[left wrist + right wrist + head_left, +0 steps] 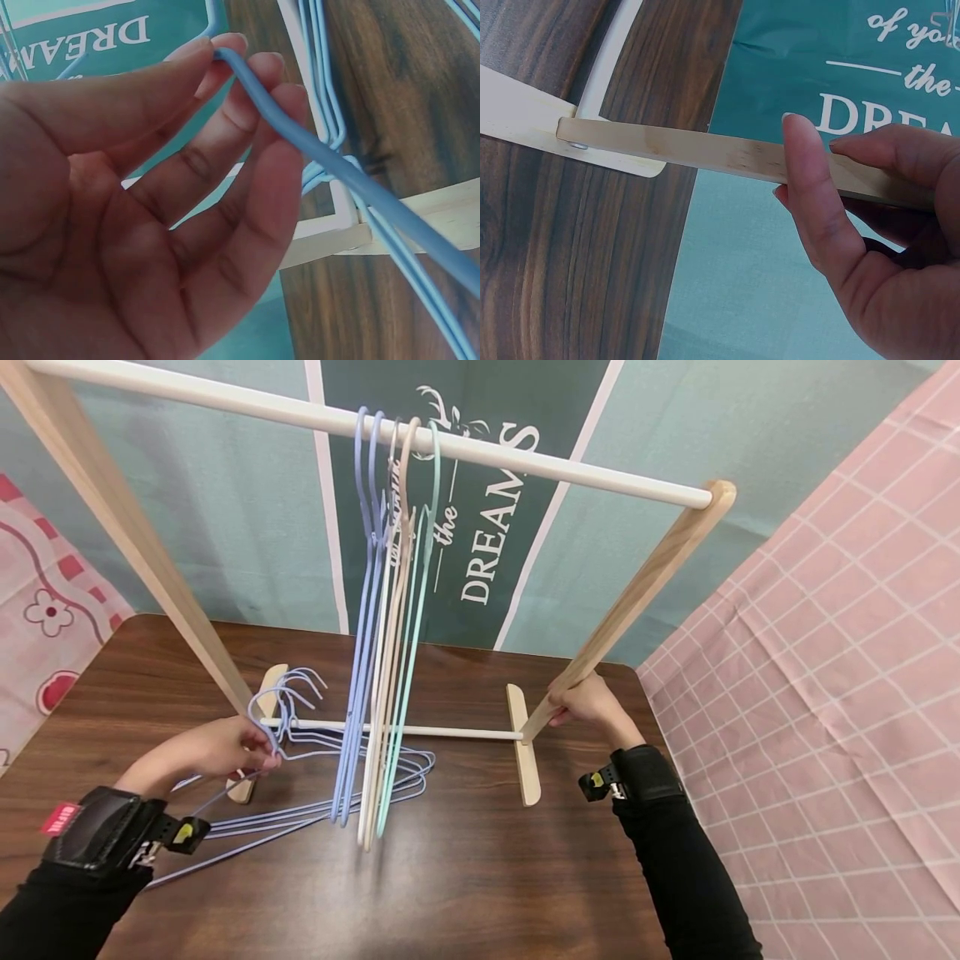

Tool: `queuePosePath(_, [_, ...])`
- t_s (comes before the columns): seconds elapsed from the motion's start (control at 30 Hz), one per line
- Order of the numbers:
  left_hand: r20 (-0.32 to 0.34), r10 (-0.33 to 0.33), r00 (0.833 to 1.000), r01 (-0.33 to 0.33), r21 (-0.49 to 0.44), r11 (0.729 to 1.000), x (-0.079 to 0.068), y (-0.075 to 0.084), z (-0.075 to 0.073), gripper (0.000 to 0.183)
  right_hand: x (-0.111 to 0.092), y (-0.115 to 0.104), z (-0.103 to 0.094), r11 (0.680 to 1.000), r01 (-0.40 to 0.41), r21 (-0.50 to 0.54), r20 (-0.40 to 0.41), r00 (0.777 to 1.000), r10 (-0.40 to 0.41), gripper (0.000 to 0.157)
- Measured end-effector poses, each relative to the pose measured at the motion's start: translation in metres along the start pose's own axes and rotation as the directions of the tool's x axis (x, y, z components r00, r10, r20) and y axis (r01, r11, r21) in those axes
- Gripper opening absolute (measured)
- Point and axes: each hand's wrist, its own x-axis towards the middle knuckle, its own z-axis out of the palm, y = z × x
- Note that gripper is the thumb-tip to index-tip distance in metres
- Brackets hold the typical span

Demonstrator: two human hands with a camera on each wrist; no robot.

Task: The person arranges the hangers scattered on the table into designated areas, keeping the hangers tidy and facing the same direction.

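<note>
My left hand (213, 750) pinches a blue clothes hanger (334, 161) between thumb and fingertips, just below its hook. Under and beside that hand, several more blue hangers (405, 783) lie overlapping on the table, their hooks at the rack's lower left. With my right hand (592, 700) I grip the right wooden post (705, 154) of the clothes rack, low down near its foot. From the rack's white top rail (555, 468) hang two blue hangers (358, 643), a white one, a beige one (406, 485) and mint green ones (408, 681).
The rack stands on wooden feet (527, 768) joined by a thin white lower bar (457, 732). Its left post (142, 543) rises close by my left arm. Behind the dark wooden table (480, 877) hangs a green cloth with lettering (480, 552); pink checked cloth (840, 693) covers the right side.
</note>
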Motion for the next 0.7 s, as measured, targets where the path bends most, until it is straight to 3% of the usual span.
queuePosePath(0.13, [-0.016, 0.004, 1.0, -0.003, 0.01, 1.0, -0.002, 0.003, -0.001, 0.011, 0.001, 0.001, 0.0, 1.0, -0.007, 0.012, -0.002, 1.0, 0.007, 0.027])
queuePosePath(0.4, [-0.09, -0.067, 0.994, 0.075, 0.092, 0.993, -0.005, 0.008, -0.003, 0.009, 0.001, 0.001, -0.001, 1.0, -0.017, 0.002, -0.004, 1.0, 0.017, 0.026])
queuePosePath(0.7, [-0.164, -0.092, 0.982, 0.109, 0.101, 0.989, -0.009, 0.015, -0.005, 0.008, -0.002, -0.002, 0.0, 1.0, -0.008, 0.001, 0.003, 1.0, 0.008, 0.027])
